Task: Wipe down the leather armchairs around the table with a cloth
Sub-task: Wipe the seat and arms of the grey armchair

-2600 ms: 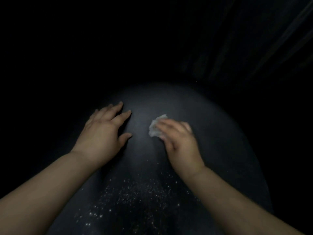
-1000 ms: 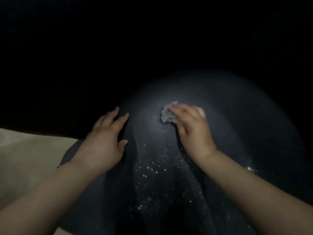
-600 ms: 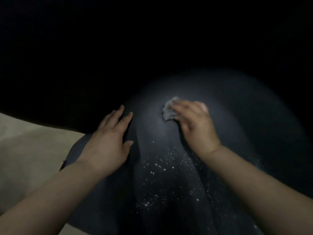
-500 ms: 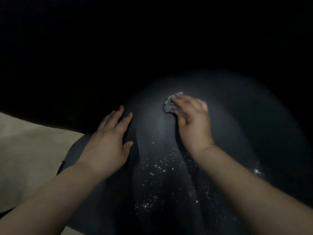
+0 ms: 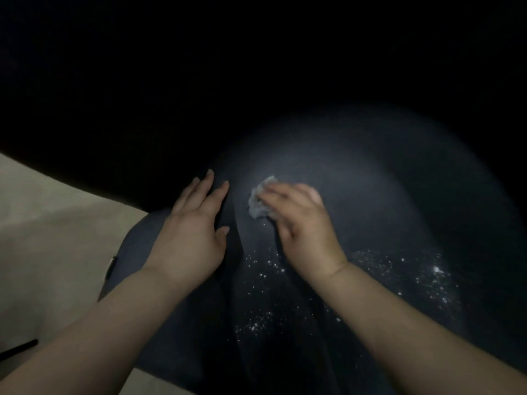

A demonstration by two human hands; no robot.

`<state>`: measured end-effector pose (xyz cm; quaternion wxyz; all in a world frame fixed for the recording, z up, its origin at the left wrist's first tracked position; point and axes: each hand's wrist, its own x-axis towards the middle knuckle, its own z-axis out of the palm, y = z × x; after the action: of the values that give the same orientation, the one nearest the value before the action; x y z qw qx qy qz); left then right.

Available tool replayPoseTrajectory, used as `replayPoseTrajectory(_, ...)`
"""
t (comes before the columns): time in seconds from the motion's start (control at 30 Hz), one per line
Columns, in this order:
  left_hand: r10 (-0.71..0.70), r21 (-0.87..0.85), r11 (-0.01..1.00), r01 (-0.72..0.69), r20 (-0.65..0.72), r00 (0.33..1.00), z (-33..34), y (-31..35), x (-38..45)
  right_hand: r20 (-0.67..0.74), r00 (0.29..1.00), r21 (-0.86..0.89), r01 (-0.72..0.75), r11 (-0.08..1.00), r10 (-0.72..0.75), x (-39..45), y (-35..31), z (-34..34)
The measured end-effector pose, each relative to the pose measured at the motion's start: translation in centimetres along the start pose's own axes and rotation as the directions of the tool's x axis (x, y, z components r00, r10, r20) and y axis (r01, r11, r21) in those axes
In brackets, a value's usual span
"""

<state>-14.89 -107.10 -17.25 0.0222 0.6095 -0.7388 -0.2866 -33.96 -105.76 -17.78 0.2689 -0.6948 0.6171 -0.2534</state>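
Observation:
A dark leather armchair (image 5: pixel 370 195) fills the lit middle of the head view, its rounded surface speckled with shiny droplets lower down. My right hand (image 5: pixel 302 226) presses a small crumpled white cloth (image 5: pixel 259 202) onto the leather, fingers curled over it; only the cloth's left edge shows. My left hand (image 5: pixel 194 238) lies flat on the leather just left of the cloth, fingers straight and a little apart, holding nothing.
A pale beige floor (image 5: pixel 51 238) shows at the lower left beside the chair. A thin dark strip (image 5: pixel 17 349) lies on it near the left edge. Everything beyond the chair is black and unreadable.
My right hand with the cloth has slid down and to the left across the leather, closer to my left hand. My left hand has stayed in place.

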Motion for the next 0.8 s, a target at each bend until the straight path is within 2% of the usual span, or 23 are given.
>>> replayPoseTrajectory(0.07,0.009,0.01,1.0,-0.009,0.011,1.0,-0.1,-0.1,-0.5,0.063,0.993,-0.016,0.105,0.994,-0.104,-1.2,0.4,-0.8)
replayPoseTrajectory(0.13,0.024,0.033,0.999,-0.025,0.028,0.999,-0.2,-0.3,-1.0,0.034,0.993,-0.079,0.113,0.99,-0.111,-1.1,1.8,-2.1)
replayPoseTrajectory(0.27,0.046,0.078,0.996,-0.05,0.06,0.997,-0.2,-0.6,-1.7,-0.12,0.983,-0.034,-0.146,0.989,0.141,0.7,1.4,-1.0)
replayPoseTrajectory(0.33,0.027,0.086,0.996,-0.032,0.062,0.998,-0.2,-0.6,-2.2,-0.013,0.996,0.005,-0.089,0.996,0.089,-0.6,-0.5,1.0)
replayPoseTrajectory(0.4,0.002,0.09,0.996,-0.007,0.053,0.999,0.0,-0.6,-2.9,0.122,0.992,0.029,0.041,0.999,-0.044,-3.0,-1.5,1.7)
replayPoseTrajectory(0.5,-0.061,0.101,0.993,0.056,0.046,0.997,0.2,-0.8,-4.5,0.088,0.987,-0.028,0.14,0.99,-0.137,-4.6,0.1,-0.4)
replayPoseTrajectory(0.6,-0.115,0.085,0.99,0.111,0.044,0.992,0.4,-1.0,-6.1,-0.044,0.998,-0.089,-0.039,0.995,0.036,-2.3,1.2,-1.6)
replayPoseTrajectory(0.67,-0.143,0.06,0.988,0.14,0.035,0.989,0.7,-0.9,-6.8,-0.068,0.991,-0.042,-0.119,0.992,0.116,-1.1,0.1,-0.5)
replayPoseTrajectory(0.8,-0.181,0.0,0.983,0.181,0.021,0.983,1.5,-0.6,-7.7,0.141,0.988,0.023,0.064,0.998,-0.066,-4.5,-2.4,1.8)
